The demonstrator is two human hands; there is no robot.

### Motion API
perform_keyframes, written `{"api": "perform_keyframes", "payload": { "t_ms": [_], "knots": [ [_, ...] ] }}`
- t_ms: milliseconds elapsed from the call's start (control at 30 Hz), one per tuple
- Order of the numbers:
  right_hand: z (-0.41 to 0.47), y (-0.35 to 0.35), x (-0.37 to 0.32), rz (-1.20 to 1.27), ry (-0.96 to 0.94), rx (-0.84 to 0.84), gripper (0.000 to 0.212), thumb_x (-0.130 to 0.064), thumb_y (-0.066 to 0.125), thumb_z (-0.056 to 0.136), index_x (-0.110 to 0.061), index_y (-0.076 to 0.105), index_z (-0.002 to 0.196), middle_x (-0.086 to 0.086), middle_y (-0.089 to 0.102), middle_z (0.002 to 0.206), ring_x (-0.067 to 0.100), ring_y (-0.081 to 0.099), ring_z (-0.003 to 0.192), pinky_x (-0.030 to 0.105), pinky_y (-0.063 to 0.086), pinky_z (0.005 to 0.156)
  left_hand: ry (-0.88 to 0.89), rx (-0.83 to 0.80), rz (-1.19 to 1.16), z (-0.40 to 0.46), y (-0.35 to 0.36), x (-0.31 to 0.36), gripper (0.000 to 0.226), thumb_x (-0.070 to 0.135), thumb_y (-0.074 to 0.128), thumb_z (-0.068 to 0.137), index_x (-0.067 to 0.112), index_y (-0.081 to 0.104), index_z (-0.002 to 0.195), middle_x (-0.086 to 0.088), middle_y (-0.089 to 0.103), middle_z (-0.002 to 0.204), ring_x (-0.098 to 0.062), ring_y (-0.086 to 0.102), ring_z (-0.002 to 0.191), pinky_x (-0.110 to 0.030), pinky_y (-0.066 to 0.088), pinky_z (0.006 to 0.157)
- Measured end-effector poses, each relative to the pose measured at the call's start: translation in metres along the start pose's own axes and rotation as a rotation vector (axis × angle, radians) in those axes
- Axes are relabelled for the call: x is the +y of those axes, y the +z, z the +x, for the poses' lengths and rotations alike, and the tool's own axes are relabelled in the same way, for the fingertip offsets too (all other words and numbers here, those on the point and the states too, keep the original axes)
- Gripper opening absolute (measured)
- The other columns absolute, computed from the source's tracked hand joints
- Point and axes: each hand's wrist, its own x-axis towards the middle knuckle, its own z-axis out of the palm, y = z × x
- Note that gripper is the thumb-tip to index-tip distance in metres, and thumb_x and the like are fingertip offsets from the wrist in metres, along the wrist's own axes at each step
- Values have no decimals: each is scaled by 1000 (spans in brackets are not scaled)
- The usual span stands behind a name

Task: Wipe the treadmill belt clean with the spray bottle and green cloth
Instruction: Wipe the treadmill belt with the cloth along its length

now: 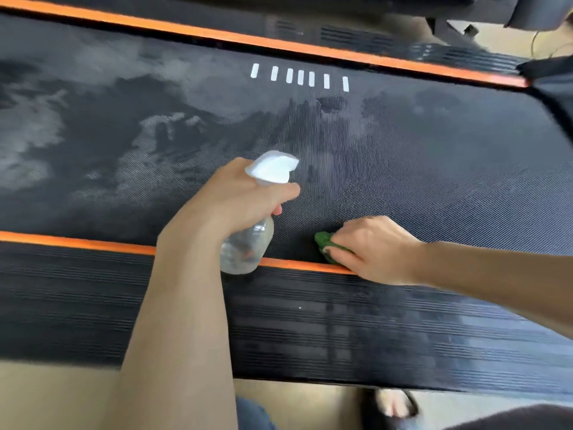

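1. The left hand (pixel 245 193) grips a clear plastic spray bottle (pixel 248 246) with white trigger head, finger curled on the trigger
2. The right hand (pixel 369 248) presses a crumpled green cloth (pixel 325 242) onto the dark woven-textured treadmill belt (pixel 434 169), beside its orange edge strip (pixel 77 242)
3. Seven white dashes (pixel 300 76) mark the belt; no writing is legible

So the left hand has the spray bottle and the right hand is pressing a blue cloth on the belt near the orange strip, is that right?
Not quite: the cloth is green, not blue, as the head view shows. The rest holds: left hand grips the spray bottle, right hand presses the cloth on the belt near the orange strip.
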Motion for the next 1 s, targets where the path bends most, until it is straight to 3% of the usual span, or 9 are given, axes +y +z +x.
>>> {"api": "perform_keyframes", "payload": {
  "t_ms": [100, 267, 400, 467, 567, 633, 700, 867, 1000],
  "knots": [
    [26, 7, -19, 98, -13, 56, 38, -46, 33, 101, -25, 45, 72, -10, 44, 74, 24, 58, 77, 35, 46, 65, -12, 35, 18, 2, 6, 6, 30, 47, 73, 87, 19, 79, 79, 12, 75, 71, -7, 62, 69, -29, 46, 66],
    [55, 16, -25, 32, -138, 130, 53, -50, 25, 97, -17, 59, 74, 2, 61, 71, 30, 58, 67, 38, 49, 60, -51, 70, 40, 3, 2, 6, 30, 47, 73, 87, 19, 77, 79, 16, 75, 69, -2, 59, 61, -30, 43, 64],
    [62, 11, 17, -124, -385, 193, 41, -39, 48, 99, -16, 57, 66, 1, 59, 63, 29, 55, 60, 37, 48, 59, -78, 86, 42, -1, -1, 3, 25, 44, 75, 88, 21, 74, 80, 19, 72, 65, 0, 60, 59, -26, 44, 64],
    [81, 1, 58, -209, -296, 246, 44, -39, 43, 100, -16, 54, 65, 1, 55, 60, 28, 55, 58, 36, 49, 57, -90, 76, 47, -3, -1, 2, 27, 45, 74, 88, 18, 75, 82, 19, 74, 69, -6, 64, 66, -24, 45, 66],
    [110, -21, 104, -276, 78, 246, 45, -39, 32, 103, -18, 47, 66, -1, 49, 60, 27, 54, 56, 38, 53, 59, -98, 64, 52, -3, 0, 1, 27, 47, 73, 88, 21, 74, 79, 21, 74, 71, -3, 63, 65, -25, 45, 64],
    [121, -18, 106, -229, 279, 233, 44, -39, 32, 103, -16, 51, 72, 2, 52, 65, 28, 51, 59, 38, 53, 63, -101, 61, 47, -1, 0, 2, 27, 47, 73, 89, 21, 74, 79, 24, 72, 67, -4, 64, 70, -26, 44, 64],
    [114, -10, 83, -139, 360, 222, 43, -41, 32, 103, -17, 51, 74, 2, 54, 67, 29, 51, 62, 37, 50, 63, -110, 59, 30, 2, 2, 4, 27, 46, 73, 89, 20, 74, 81, 24, 71, 66, -2, 63, 68, -26, 44, 64],
    [41, 12, 25, -6, 12, 179, 46, -45, 36, 99, -19, 53, 66, 3, 59, 64, 31, 56, 61, 40, 50, 60, -88, 43, 40, 15, 15, 12, 30, 45, 74, 88, 17, 74, 76, 19, 70, 61, 5, 56, 51, -26, 42, 60],
    [40, 13, 40, -73, -270, 199, 44, -39, 41, 101, -17, 56, 67, 1, 57, 62, 28, 53, 59, 37, 48, 59, -77, 14, 52, 23, 22, 13, 34, 46, 75, 87, 14, 75, 75, 10, 74, 69, 0, 56, 51, -29, 46, 62]
  ]
}}
